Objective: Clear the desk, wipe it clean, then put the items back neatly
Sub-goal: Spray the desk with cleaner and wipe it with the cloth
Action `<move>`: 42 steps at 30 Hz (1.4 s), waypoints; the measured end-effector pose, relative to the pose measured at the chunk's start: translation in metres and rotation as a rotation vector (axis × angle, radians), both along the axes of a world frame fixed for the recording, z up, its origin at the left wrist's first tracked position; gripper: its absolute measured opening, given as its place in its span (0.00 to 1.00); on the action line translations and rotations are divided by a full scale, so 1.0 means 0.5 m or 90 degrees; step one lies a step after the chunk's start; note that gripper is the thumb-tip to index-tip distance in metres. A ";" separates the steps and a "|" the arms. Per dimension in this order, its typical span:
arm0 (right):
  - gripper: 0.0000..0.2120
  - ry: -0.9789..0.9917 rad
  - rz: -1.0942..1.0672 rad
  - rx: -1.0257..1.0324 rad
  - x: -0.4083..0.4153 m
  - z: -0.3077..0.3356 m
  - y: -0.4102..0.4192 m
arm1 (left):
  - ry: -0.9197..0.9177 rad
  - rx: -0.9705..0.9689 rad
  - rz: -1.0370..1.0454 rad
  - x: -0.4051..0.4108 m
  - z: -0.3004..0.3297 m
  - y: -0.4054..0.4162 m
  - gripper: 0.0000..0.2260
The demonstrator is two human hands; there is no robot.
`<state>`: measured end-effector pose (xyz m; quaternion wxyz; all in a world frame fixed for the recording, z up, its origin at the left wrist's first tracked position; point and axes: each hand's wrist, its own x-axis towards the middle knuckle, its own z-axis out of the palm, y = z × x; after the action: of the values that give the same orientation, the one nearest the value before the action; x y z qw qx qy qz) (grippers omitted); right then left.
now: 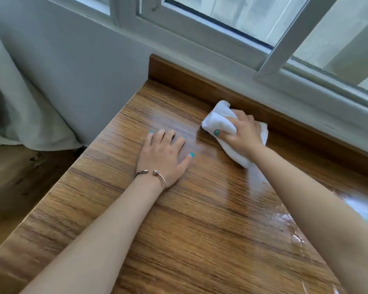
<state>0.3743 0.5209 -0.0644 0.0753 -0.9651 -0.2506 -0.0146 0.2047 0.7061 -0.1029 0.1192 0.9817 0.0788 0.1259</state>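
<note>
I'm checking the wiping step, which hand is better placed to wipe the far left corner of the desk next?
Probably the right hand: it already grips the white cloth near the back edge. The left hand lies flat and empty on the desk.

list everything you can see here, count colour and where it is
desk: one, brown wood grain, fills the lower frame, wet sheen near the right side
back ledge: one, darker brown wood, along the desk's far edge under the window
cloth: one, white, bunched on the desk by the back ledge
window: one, white frame, top right
wall: one, pale grey, left of the desk
curtain: one, pale grey-green, far left
floor: brown wood, lower left
bracelet: one, silver, on the left wrist
left hand: one, teal nails, flat on the desk
right hand: one, teal nails, gripping the cloth
</note>
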 end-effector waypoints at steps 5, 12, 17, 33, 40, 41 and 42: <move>0.26 -0.024 0.025 0.002 -0.117 0.000 -0.033 | -0.069 -0.064 -0.131 -0.009 0.008 0.003 0.21; 0.24 -0.006 0.184 0.117 -0.421 -0.019 -0.199 | -0.057 -0.022 -0.239 -0.013 0.010 -0.005 0.25; 0.27 0.028 0.179 0.090 -0.291 -0.020 -0.180 | -0.035 -0.002 -0.252 -0.012 0.011 -0.001 0.26; 0.26 -0.018 -0.010 0.002 -0.210 -0.002 -0.136 | -0.010 -0.040 -0.233 -0.009 0.019 0.001 0.25; 0.26 0.014 0.178 0.093 -0.425 -0.016 -0.230 | -0.032 -0.032 -0.233 -0.004 0.019 -0.004 0.26; 0.26 0.026 0.175 0.090 -0.397 -0.015 -0.225 | -0.031 -0.036 -0.234 -0.004 0.019 -0.004 0.26; 0.26 0.030 0.160 0.083 -0.362 -0.013 -0.215 | -0.030 -0.040 -0.234 -0.005 0.019 -0.003 0.26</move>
<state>0.1935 0.4131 -0.0709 0.1450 -0.9193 -0.3658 0.0017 0.2021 0.7048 -0.0934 0.1726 0.9722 -0.1006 0.1222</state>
